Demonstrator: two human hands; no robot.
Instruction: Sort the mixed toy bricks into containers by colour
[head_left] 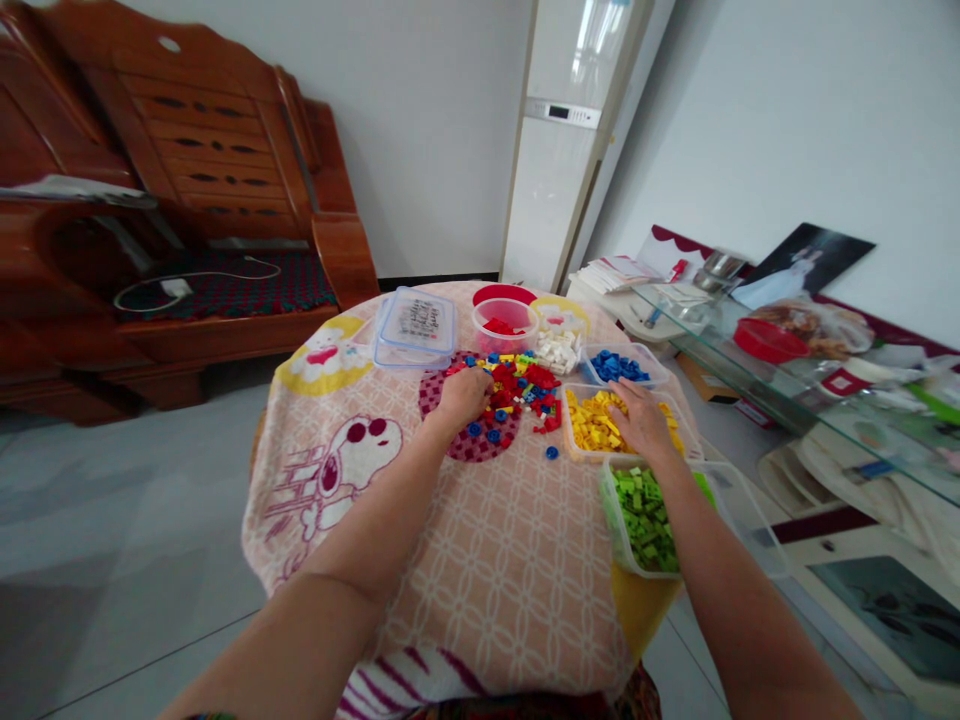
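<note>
A pile of mixed red, blue and yellow toy bricks (521,388) lies in the middle of a round table under a cartoon-print cloth (480,540). My left hand (463,395) rests curled on the pile's left edge, fingers closed on bricks I cannot make out. My right hand (641,420) lies over the tub of yellow bricks (592,422), fingers down in it. Round the pile stand tubs of green bricks (643,515), blue bricks (619,366), white bricks (556,350) and red bricks (504,325).
A clear tub lid (416,326) lies at the table's far left. A wooden bench (172,220) stands at the left, a white upright air conditioner (559,140) behind. A glass shelf unit (810,370) with clutter runs along the right.
</note>
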